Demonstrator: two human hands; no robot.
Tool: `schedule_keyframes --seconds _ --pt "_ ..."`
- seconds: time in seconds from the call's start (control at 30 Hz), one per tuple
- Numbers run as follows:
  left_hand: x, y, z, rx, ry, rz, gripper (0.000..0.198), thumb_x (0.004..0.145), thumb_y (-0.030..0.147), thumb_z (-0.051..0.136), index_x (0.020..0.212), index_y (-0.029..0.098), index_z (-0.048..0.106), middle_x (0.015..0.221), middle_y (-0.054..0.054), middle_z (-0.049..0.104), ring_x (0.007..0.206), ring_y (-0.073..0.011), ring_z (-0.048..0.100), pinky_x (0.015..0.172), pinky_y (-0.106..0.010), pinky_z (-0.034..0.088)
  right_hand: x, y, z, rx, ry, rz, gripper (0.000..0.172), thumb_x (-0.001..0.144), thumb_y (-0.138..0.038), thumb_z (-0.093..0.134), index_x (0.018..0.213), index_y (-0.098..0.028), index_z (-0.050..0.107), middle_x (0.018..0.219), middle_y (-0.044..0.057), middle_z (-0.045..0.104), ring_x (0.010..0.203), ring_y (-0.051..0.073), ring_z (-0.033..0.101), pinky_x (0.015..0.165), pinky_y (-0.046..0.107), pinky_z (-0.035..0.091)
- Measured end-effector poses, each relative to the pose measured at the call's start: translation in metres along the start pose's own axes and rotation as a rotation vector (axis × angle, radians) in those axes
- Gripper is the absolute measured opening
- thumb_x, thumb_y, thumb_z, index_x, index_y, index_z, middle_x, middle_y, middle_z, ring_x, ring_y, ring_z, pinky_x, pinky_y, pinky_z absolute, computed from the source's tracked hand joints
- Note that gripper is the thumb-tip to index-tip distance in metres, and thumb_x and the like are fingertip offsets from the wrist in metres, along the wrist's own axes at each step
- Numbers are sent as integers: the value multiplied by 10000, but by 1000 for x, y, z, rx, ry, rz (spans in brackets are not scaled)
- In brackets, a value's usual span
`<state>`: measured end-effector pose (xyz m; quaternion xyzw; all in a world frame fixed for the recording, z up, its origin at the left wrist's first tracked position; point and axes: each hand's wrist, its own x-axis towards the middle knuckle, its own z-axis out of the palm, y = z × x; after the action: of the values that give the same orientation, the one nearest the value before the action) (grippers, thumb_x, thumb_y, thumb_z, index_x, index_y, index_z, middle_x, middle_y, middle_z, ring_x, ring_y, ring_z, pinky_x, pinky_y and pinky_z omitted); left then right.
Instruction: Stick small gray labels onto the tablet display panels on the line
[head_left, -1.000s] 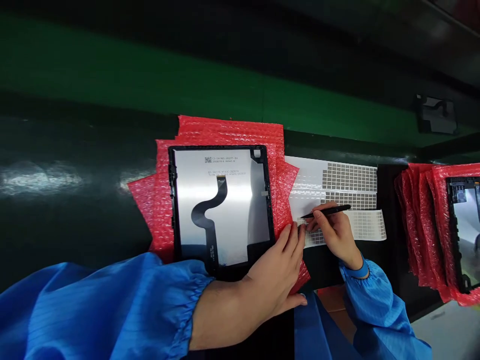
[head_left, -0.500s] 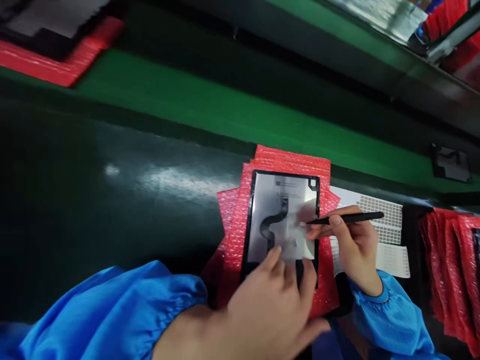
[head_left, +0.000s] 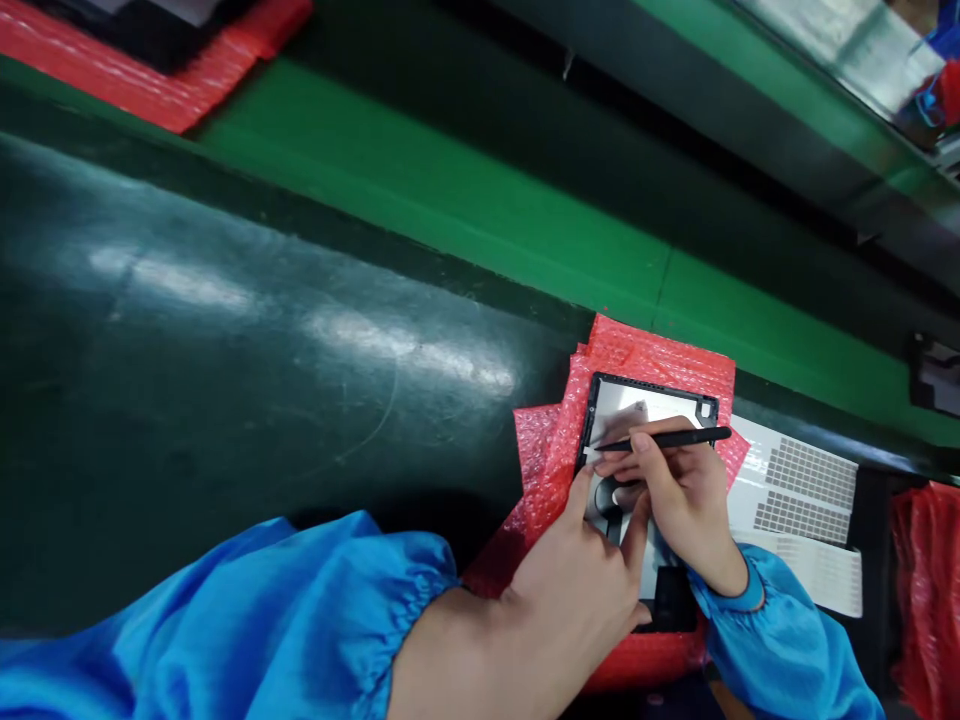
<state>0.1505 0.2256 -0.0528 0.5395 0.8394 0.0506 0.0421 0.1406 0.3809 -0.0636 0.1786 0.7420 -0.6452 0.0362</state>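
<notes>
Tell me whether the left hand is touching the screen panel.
Touching. In the head view the left hand lies over the screen panel, with its fingertips pressed on the panel's left edge and no gap showing.

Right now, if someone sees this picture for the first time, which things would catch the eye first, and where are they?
The bright red bubble wrap at lower right stands out against the dark, shiny work surface; on it lies a black-framed panel. Over the panel, the right hand holds black tweezers, and the left hand touches the panel with its fingertips. A green belt runs diagonally behind.
</notes>
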Motion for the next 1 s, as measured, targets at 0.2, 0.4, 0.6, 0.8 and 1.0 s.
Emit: schedule_keyframes --seconds 0.2,0.4,0.6,0.8,1.0 --pt "3 5 8 -154 -33 -76 946 824 780 726 1393 25 680 695 -89 775 596 -293 707 1155 -573 403 0 1 1 -33 17 -9 249 1018 -493 724 1007 -248 684 781 43 812 685 243 830 597 324 717" --pt "3 4 10 -161 -31 -70 929 806 768 748 1365 28 698 662 -76 760 559 -275 682 1163 -564 401 1 0 2 -28 25 2 256 1012 -481 735 997 -230 687 778 46 813 674 226 825 593 301 711" --pt "8 -11 -1 -93 4 -17 608 844 607 774 1150 82 767 883 -180 814 815 -358 747 1102 -569 397 0 -2 3 -47 23 15 254 1015 -482 722 1003 -230 694 793 46 815 669 221 821 613 315 720" --pt "7 -22 1 -118 -55 51 747 774 785 742 1132 130 764 887 -176 811 856 -382 744 1119 -600 387 0 0 3 -61 2 6 261 1023 -485 706 1015 -226 685 798 40 811 685 217 825 604 300 712" --pt "12 -28 -3 -136 -113 69 861 720 817 780 1187 93 750 1004 -211 812 988 -403 754 1093 -568 463 2 0 3 14 12 28 299 1012 -519 712 1028 -223 673 808 51 814 635 216 813 577 303 707"
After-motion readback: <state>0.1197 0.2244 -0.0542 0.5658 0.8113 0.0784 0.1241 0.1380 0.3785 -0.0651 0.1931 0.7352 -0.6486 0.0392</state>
